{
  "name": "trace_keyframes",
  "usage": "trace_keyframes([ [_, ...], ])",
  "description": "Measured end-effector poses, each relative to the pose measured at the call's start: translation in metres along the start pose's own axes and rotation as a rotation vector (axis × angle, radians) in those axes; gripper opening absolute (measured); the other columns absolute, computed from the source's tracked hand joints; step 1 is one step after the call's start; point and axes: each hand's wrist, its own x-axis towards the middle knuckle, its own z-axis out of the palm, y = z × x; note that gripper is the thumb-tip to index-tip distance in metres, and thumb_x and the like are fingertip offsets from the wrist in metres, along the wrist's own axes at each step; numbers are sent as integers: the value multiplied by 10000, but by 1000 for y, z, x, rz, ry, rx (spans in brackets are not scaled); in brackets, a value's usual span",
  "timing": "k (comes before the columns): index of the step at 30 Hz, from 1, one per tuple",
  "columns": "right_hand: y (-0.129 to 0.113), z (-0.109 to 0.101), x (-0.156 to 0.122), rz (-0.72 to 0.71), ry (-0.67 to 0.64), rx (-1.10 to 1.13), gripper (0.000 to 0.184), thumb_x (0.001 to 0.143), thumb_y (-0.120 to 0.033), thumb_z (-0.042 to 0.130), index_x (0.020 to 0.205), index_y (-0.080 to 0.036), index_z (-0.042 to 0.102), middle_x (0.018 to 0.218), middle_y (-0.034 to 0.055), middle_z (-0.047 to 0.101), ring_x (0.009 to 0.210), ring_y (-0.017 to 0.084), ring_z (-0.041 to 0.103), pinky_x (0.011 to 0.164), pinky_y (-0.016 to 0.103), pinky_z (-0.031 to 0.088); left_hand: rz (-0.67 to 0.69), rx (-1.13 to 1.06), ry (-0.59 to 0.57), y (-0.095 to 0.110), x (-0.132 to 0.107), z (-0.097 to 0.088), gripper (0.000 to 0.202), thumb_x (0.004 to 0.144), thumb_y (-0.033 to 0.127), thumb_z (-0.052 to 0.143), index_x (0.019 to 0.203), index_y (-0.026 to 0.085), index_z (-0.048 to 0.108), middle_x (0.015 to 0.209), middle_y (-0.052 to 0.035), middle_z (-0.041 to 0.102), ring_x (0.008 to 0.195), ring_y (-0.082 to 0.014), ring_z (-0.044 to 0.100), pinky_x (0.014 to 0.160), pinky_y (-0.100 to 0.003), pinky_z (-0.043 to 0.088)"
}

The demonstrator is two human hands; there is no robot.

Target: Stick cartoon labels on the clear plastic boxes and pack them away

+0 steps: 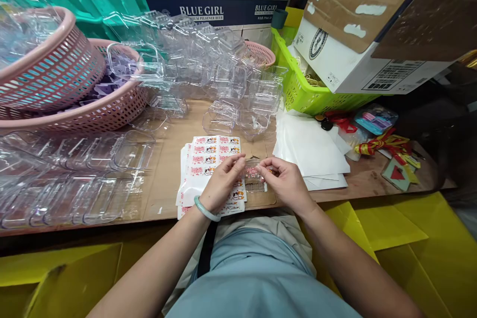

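Observation:
A small clear plastic piece [255,187] lies on the cardboard in front of me, between my hands. Over it is a clear sticker [252,172] with pink lettering and a bit of cat picture. My right hand [286,181] pinches the sticker's right end between thumb and fingers. My left hand [224,179], with a pale green bangle on its wrist, is at the left end; its thumb and fingers are drawn together, and what they grip is too small to tell. Partly beneath the left hand lie sheets of cat stickers [197,159].
Stacked clear plastic cases [223,79] stand at the back, with more rows [74,179] at left beside pink baskets [74,118]. White sheets [309,149] lie at right. Behind them, a lime-green basket [298,94] sits under a tilted carton [335,59]. Ribbons [387,144] lie far right.

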Motion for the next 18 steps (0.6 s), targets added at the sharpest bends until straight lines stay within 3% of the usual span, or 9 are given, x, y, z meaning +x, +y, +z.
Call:
trace_keyframes([
  [4, -7, 1, -4, -88, 104, -232, 194, 868, -360, 583, 801, -188, 643, 731, 15, 657, 600, 119, 566, 589, 220, 443, 33, 52, -12, 2, 1, 4, 628, 650, 337, 807, 1197, 143, 568, 1044, -74, 671, 974, -170, 596, 897, -293, 454],
  [6, -4, -3, -4, -105, 203, -315, 209, 855, -393, 602, 897, -191, 634, 671, -6, 609, 564, 114, 523, 605, 230, 443, 40, 33, 28, 3, 2, 5, 608, 646, 331, 801, 1173, 136, 572, 1021, -76, 675, 959, -171, 609, 891, -298, 460],
  [8, 3, -9, -2, -77, 347, -316, 412, 817, -449, 641, 1122, -186, 559, 715, -8, 585, 587, 124, 518, 632, 250, 464, 36, 2, 68, 3, 3, 6, 593, 661, 337, 786, 1174, 140, 566, 1007, -74, 676, 931, -168, 623, 889, -309, 466],
  [10, 12, -13, 1, -12, 415, -174, 711, 767, -500, 679, 1329, -186, 378, 916, 49, 604, 688, 146, 565, 650, 269, 498, 38, -27, 80, 4, 3, 9, 577, 683, 345, 771, 1184, 154, 557, 1000, -66, 675, 915, -163, 634, 886, -314, 474],
  [13, 17, -15, 2, 102, 232, 146, 889, 718, -521, 720, 1412, -231, 246, 1204, 126, 559, 932, 190, 620, 739, 297, 540, 69, -51, 39, 5, 2, 16, 557, 700, 352, 765, 1190, 185, 559, 1036, -57, 670, 950, -168, 638, 889, -306, 486],
  [15, 14, -17, 1, 168, 51, 303, 791, 733, -507, 715, 1371, -244, 328, 1199, 106, 590, 1020, 202, 620, 825, 318, 534, 80, -58, -6, 5, 1, 21, 556, 705, 355, 763, 1199, 196, 563, 1083, -63, 666, 996, -181, 632, 900, -307, 492],
  [18, 6, -34, -1, 206, -179, 432, 576, 797, -486, 660, 1269, -230, 452, 1091, 65, 646, 989, 195, 641, 875, 348, 522, 61, -55, -64, 5, 1, 28, 550, 718, 350, 755, 1212, 196, 569, 1165, -84, 648, 1049, -204, 620, 913, -321, 497],
])
